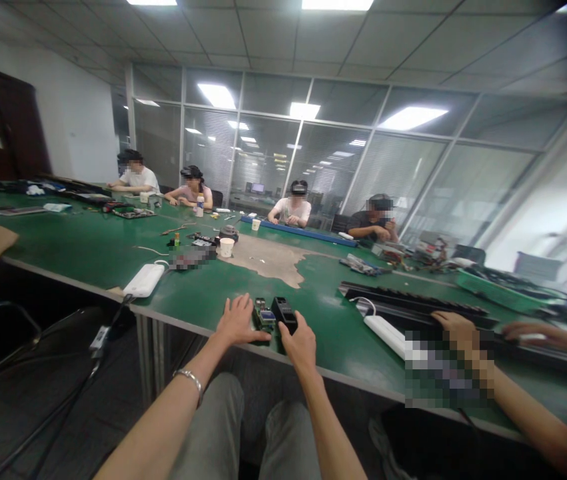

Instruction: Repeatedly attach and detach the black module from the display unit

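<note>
A small green circuit board (pixel 265 319) with metal connectors lies near the table's front edge. My left hand (pixel 236 321) rests to its left, fingers spread, with the thumb along the board's near side. Just right of the board is a black box-shaped case (pixel 284 312), its upper side partly hollow or recessed. My right hand (pixel 300 341) has its thumb and fingers on either side of the case's near end. The palm hides part of that grip.
The green table (pixel 198 303) carries a white power bank-like power strip (pixel 145 280), a paper cup (pixel 226 248) and a second white strip (pixel 386 335). A brown patch (pixel 268 259) lies ahead. At right are black rails (pixel 413 303), a green basket (pixel 498 291) and neighbours' hands. Several people sit opposite.
</note>
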A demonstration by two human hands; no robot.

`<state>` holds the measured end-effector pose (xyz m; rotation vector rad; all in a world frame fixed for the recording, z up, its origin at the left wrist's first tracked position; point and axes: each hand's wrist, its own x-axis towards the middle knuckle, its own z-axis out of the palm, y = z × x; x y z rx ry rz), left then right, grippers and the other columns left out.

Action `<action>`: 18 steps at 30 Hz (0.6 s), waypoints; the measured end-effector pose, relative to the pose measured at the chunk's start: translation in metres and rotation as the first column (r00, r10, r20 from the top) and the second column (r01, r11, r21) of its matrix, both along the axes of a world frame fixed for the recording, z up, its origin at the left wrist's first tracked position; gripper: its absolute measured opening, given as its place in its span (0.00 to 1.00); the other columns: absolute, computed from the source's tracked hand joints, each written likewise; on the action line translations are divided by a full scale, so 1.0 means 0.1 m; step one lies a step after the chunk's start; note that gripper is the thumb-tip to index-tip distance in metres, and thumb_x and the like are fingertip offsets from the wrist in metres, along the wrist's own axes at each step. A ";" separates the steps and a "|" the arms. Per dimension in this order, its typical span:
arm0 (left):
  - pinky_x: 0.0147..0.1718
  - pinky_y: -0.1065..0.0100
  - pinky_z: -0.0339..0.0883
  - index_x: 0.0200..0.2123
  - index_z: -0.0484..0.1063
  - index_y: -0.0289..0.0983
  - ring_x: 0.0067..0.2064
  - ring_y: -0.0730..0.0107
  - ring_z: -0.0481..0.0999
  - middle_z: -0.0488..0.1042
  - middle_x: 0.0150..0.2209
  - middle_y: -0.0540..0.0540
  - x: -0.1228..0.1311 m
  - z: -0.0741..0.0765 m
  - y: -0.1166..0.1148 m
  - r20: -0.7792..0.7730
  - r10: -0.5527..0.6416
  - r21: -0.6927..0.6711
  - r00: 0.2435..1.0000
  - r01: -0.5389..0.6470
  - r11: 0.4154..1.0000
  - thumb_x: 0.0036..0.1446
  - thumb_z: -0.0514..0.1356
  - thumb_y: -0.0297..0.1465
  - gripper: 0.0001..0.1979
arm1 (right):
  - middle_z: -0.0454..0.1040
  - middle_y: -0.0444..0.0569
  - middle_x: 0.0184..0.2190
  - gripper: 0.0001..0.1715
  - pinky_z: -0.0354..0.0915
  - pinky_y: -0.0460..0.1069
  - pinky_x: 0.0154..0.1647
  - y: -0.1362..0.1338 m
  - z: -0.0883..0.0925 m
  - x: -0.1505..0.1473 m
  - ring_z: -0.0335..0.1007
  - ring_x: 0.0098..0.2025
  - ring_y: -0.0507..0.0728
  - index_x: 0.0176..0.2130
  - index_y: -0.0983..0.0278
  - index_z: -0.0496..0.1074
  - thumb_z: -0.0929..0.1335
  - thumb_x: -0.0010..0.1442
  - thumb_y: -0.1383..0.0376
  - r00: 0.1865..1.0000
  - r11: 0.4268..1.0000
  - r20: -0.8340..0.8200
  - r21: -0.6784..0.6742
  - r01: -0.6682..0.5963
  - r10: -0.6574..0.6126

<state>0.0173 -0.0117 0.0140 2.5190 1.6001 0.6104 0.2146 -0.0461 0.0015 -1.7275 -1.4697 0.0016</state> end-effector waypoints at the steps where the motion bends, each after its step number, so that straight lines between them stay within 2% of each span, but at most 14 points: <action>1: 0.64 0.44 0.35 0.64 0.53 0.37 0.68 0.45 0.43 0.46 0.69 0.35 0.00 0.00 0.00 -0.002 0.002 -0.004 1.000 -0.002 1.000 0.41 0.54 0.66 0.54 | 0.72 0.62 0.51 0.36 0.61 0.55 0.54 -0.01 0.03 0.01 0.68 0.54 0.65 0.58 0.72 0.65 0.65 0.56 0.54 1.000 1.000 -0.031 -0.003 0.001 -0.001; 5: 0.64 0.43 0.35 0.63 0.55 0.38 0.68 0.44 0.44 0.47 0.68 0.36 0.02 0.00 0.00 0.001 0.006 0.000 1.000 -0.006 1.000 0.41 0.55 0.66 0.53 | 0.74 0.59 0.50 0.36 0.63 0.54 0.53 -0.03 0.24 -0.06 0.71 0.51 0.63 0.56 0.69 0.68 0.65 0.56 0.49 0.984 0.997 -0.180 0.078 0.016 -0.002; 8: 0.64 0.43 0.35 0.63 0.55 0.38 0.68 0.44 0.45 0.48 0.68 0.36 0.02 -0.01 0.00 0.009 0.008 0.016 1.000 -0.008 1.000 0.41 0.55 0.66 0.53 | 0.74 0.59 0.50 0.35 0.64 0.53 0.51 -0.05 0.40 -0.20 0.71 0.50 0.62 0.55 0.68 0.69 0.65 0.55 0.49 0.977 0.993 -0.203 0.112 -0.042 0.064; 12: 0.64 0.42 0.37 0.62 0.56 0.37 0.68 0.45 0.45 0.48 0.68 0.35 0.01 -0.02 -0.01 0.007 0.004 0.029 1.000 -0.005 1.000 0.42 0.55 0.65 0.52 | 0.74 0.59 0.49 0.33 0.64 0.53 0.52 -0.04 0.48 -0.39 0.71 0.51 0.62 0.55 0.69 0.69 0.66 0.56 0.52 0.990 0.992 -0.101 0.086 -0.092 0.100; 18: 0.64 0.42 0.38 0.62 0.55 0.36 0.68 0.46 0.46 0.48 0.68 0.35 -0.01 -0.01 0.00 -0.008 0.015 0.010 1.000 -0.015 1.000 0.45 0.57 0.59 0.48 | 0.74 0.60 0.48 0.31 0.64 0.52 0.50 -0.05 0.45 -0.58 0.71 0.51 0.62 0.56 0.69 0.67 0.65 0.58 0.55 0.995 0.996 0.046 -0.001 -0.089 0.089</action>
